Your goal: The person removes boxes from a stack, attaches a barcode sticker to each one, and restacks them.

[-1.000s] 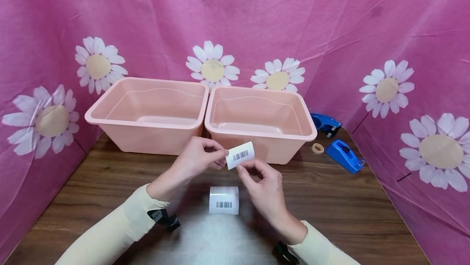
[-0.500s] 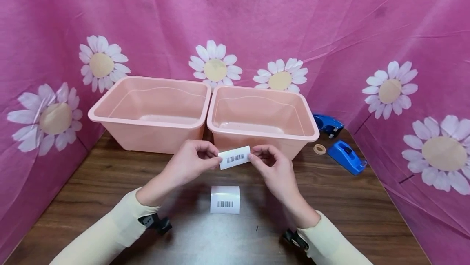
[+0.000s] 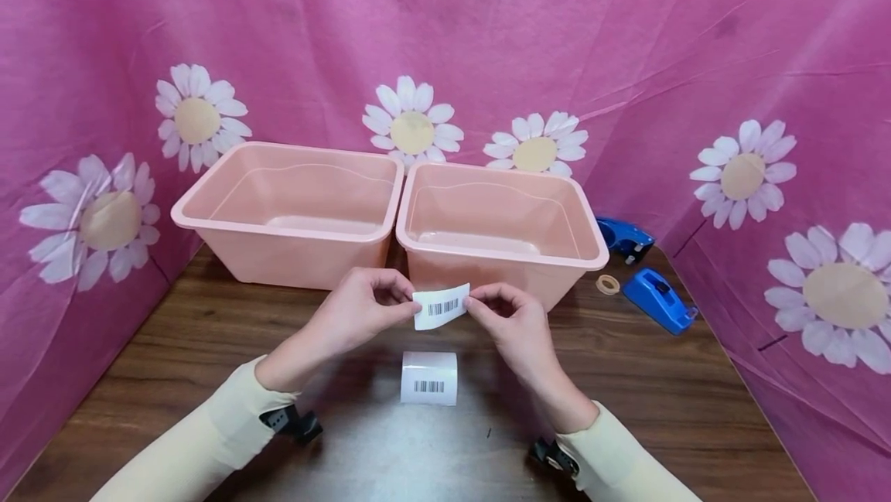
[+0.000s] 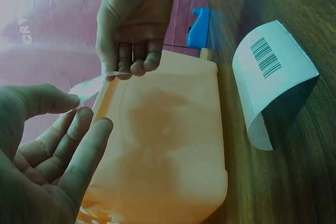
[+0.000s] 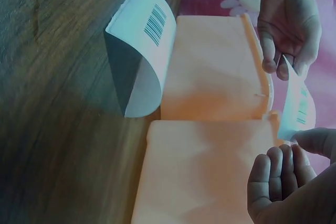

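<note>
Between both hands hangs a small white barcode label (image 3: 442, 307), slightly bowed, in front of the right bin. My left hand (image 3: 362, 305) pinches its left end between thumb and fingers. The opposite end is pinched by my right hand (image 3: 513, 324). On the table below them lies a second barcode label (image 3: 429, 380), bent into an arch; the right wrist view shows this curled label (image 5: 149, 40) standing on its edges. Both wrist views show the held label (image 4: 90, 90) nearly edge-on, apart from the bins.
Two pink plastic bins stand side by side at the back: a left bin (image 3: 292, 254) and a right bin (image 3: 487, 266). To the right sit a blue tape dispenser (image 3: 657, 299), a small tape ring (image 3: 608, 284) and another blue dispenser-like tool (image 3: 626, 239). A flowered pink cloth (image 3: 445, 22) surrounds the table.
My right hand has shifted from the label's lower edge to its right end. The label has turned more level and come slightly lower, now bowed between both hands.
</note>
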`<state>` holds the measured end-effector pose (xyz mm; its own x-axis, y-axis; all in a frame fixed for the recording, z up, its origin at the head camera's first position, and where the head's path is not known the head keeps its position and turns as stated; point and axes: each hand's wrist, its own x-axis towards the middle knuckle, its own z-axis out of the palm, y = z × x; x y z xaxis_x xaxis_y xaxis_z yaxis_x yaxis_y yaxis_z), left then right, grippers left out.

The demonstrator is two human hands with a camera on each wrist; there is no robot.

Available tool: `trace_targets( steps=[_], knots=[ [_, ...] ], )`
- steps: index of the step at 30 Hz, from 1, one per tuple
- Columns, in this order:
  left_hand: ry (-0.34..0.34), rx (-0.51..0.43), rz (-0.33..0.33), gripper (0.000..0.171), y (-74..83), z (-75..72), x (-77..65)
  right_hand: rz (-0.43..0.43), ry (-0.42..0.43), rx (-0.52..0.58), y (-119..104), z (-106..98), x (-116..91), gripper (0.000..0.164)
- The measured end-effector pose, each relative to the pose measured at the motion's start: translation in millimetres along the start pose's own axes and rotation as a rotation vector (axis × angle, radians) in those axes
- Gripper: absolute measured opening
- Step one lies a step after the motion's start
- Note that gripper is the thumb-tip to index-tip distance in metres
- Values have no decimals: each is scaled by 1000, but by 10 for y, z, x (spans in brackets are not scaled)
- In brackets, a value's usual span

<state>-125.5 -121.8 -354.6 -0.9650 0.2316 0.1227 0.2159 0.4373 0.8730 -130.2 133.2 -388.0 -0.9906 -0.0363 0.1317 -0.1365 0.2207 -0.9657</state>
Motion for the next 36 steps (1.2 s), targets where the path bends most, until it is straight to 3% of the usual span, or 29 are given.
trace_targets(
  steps=[6, 13, 20, 28, 36],
  knots=[
    [21, 4, -11, 7, -35, -21, 0, 16, -9, 46, 8, 55, 11, 14],
    [139, 63, 0, 9, -126, -120, -6, 7, -16, 39, -10, 228, 83, 11],
    [299, 157, 47, 8, -250, -254, -89, -20, -40, 67, -78, 524, 173, 8],
    [479, 239, 98, 7, -453, -492, -228, -65, -106, 23, -206, 975, 259, 11],
    [577, 275, 138, 7, -559, -692, -320, -58, -125, 36, -307, 1382, 332, 10]
  ],
)
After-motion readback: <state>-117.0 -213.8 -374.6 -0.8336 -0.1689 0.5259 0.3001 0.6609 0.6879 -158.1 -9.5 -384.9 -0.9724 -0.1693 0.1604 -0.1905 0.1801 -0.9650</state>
